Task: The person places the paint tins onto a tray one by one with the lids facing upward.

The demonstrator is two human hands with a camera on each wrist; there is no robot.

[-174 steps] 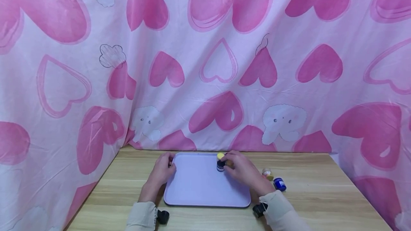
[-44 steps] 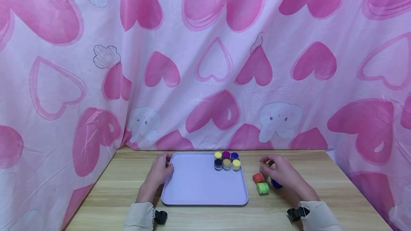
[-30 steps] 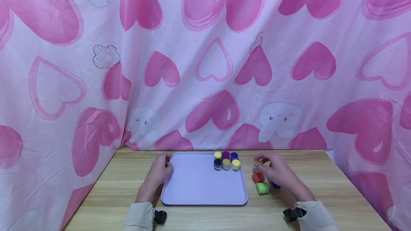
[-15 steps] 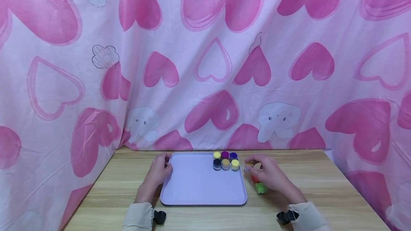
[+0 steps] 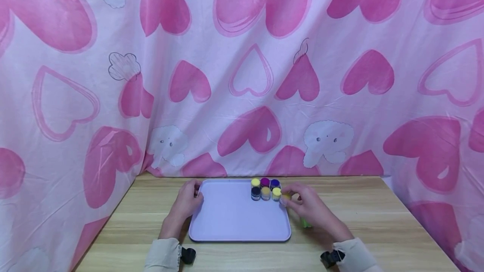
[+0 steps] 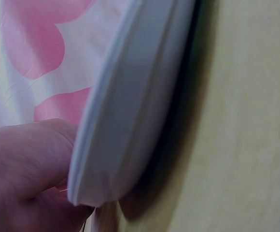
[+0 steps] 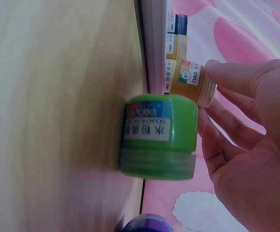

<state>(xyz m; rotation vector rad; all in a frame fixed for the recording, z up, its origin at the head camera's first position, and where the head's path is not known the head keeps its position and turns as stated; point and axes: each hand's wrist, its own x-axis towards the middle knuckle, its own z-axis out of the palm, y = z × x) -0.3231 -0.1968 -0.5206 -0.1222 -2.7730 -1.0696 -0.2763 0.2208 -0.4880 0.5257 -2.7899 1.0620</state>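
A pale lilac tray (image 5: 238, 217) lies on the table, and my left hand (image 5: 187, 200) grips its left edge, thumb by the rim. Between thumb and fingers, my right hand (image 5: 308, 205) pinches an ochre paint jar (image 7: 190, 79), held tilted at the tray's right rim. Several paint jars stand in two rows in the tray's far right corner, among them a black jar (image 5: 256, 193), a purple jar (image 5: 265, 182) and a light yellow jar (image 5: 277, 194). The held jar is close beside the light yellow one. A green paint jar (image 7: 159, 137) lies on its side below my right hand.
A dark blue jar (image 7: 148, 224) shows at the lower edge of the right wrist view; my right hand hides it in the head view. The wooden table (image 5: 242, 257) ends at a pink heart-patterned cloth (image 5: 249, 133) behind and at both sides.
My right hand has picked up the ochre jar from the table and carried it left to the tray's rim. More jars stand in the tray than earlier. My left hand keeps its grip.
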